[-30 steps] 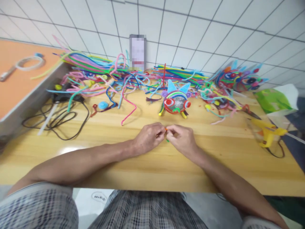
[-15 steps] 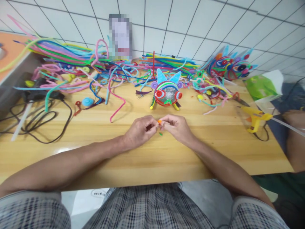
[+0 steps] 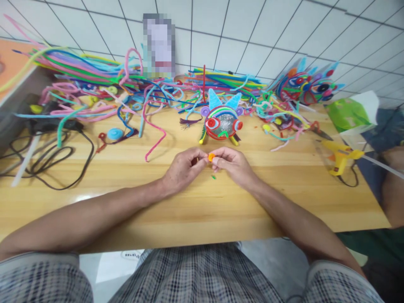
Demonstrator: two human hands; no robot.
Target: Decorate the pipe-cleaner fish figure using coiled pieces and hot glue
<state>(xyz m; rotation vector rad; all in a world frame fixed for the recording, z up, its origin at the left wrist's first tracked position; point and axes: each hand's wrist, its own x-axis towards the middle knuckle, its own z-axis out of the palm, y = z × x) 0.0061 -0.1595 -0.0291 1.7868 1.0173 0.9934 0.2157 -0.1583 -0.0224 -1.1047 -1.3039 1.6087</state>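
A pale wooden tabletop (image 3: 195, 227) runs below a wall (image 3: 268, 29) of white panels with dark seams. Along its back lie heaped, many-coloured pipe cleaners (image 3: 85, 69); a yellow glue gun (image 3: 341, 156) rests near the right end, and a looped black cable (image 3: 85, 164) near the left.

A small orange piece (image 3: 211, 157) sits between the person's hands, just in front of a round figure (image 3: 222, 122) with blue ears. It looks roundish, one face toward the viewer; its long axis cannot be made out. The right hand (image 3: 235, 165) pinches it between thumb and fingertips. The left hand (image 3: 183, 169) has its fingertips drawn together at the piece's left side; whether they grip it cannot be told.

A green scrap (image 3: 213, 177) lies just nearer the person. Bare wood stretches from there to the front edge and sideways beyond both wrists.
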